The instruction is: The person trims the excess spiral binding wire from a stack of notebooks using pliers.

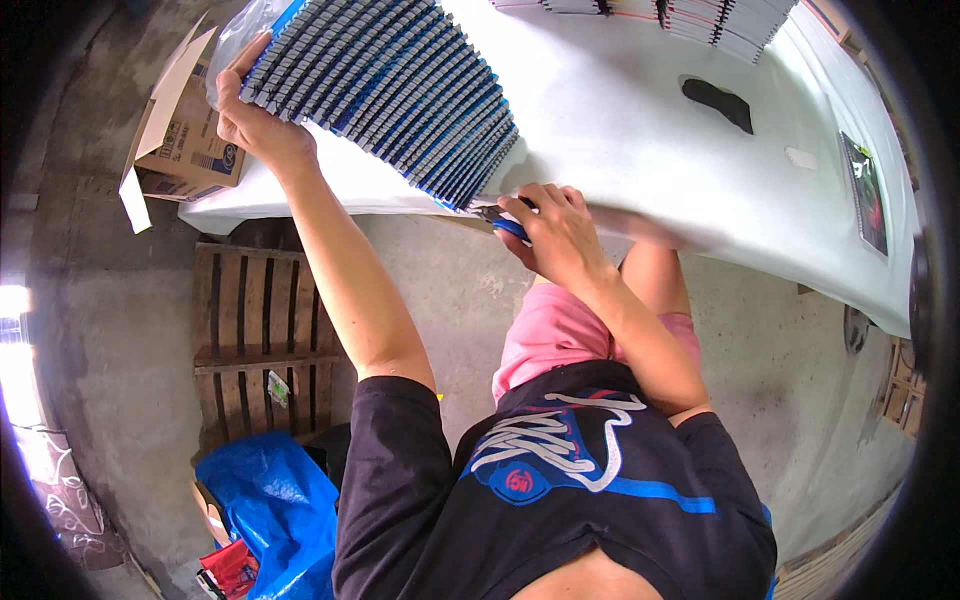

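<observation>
A long stack of spiral-bound notebooks [380,90] stands on the white-covered table, its rows of dark and grey coil spines facing me, with blue showing between them. My left hand [262,130] grips the left end of the stack, thumb and fingers along its edge. At the near right corner, my right hand [558,228] is closed round a pair of small pliers [511,229] with blue handles. The metal jaws touch or nearly touch the end of a coil; I cannot tell which. Part of the handles is hidden by my fingers.
More coil-bound books [715,22] lie at the table's far side. A black cloth-like piece [718,102] and a dark-covered notebook [864,190] rest on the right. At left stand an open cardboard box [190,150], a wooden pallet [265,345] and a blue plastic bag [275,495].
</observation>
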`<state>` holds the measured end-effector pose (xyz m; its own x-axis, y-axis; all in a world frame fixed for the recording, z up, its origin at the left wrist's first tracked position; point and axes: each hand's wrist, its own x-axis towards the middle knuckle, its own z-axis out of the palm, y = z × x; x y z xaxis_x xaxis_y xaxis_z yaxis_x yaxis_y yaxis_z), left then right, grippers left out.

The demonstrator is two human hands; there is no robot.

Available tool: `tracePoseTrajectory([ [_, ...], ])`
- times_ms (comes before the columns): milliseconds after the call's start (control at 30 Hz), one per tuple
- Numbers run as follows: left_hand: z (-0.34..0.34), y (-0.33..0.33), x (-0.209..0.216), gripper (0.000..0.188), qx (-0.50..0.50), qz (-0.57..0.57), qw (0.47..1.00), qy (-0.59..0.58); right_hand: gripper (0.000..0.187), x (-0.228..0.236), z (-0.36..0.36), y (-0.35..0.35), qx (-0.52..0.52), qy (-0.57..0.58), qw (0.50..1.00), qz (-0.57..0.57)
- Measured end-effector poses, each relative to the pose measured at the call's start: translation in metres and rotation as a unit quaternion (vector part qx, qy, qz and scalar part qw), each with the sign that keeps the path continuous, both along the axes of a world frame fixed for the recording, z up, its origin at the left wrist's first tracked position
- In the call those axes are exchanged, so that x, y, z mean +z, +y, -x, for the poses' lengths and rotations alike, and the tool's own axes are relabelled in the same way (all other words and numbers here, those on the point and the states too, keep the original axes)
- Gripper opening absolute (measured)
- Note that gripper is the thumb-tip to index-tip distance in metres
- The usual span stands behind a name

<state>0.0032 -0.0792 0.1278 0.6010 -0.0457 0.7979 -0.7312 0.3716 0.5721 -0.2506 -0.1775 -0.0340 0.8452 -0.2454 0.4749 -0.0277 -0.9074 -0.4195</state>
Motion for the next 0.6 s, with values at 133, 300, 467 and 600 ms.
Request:
tracePoseTrajectory([
  [133, 0.001, 0.0, 0.0, 0.05, 0.008, -0.005, 1.0, -0.009, 0.032, -0.003, -0.003, 0.002, 0.008, -0.018, 1.0, 0.019],
  [300, 0.002, -0.001, 0.0, 0.052, 0.009, -0.009, 1.0, 0.0, 0.034, -0.009, -0.008, 0.001, 0.016, -0.009, 0.999, 0.05],
  [467, 0.001, 0.001, -0.001, 0.051, -0.009, -0.002, 1.0, 0.005, 0.037, -0.018, -0.014, -0.001, 0.025, -0.045, 0.995, 0.082],
  [600, -0.002, 0.0, 0.0, 0.051, 0.003, -0.005, 1.0, -0.011, 0.036, -0.024, -0.015, -0.009, 0.047, -0.047, 0.994, 0.091],
])
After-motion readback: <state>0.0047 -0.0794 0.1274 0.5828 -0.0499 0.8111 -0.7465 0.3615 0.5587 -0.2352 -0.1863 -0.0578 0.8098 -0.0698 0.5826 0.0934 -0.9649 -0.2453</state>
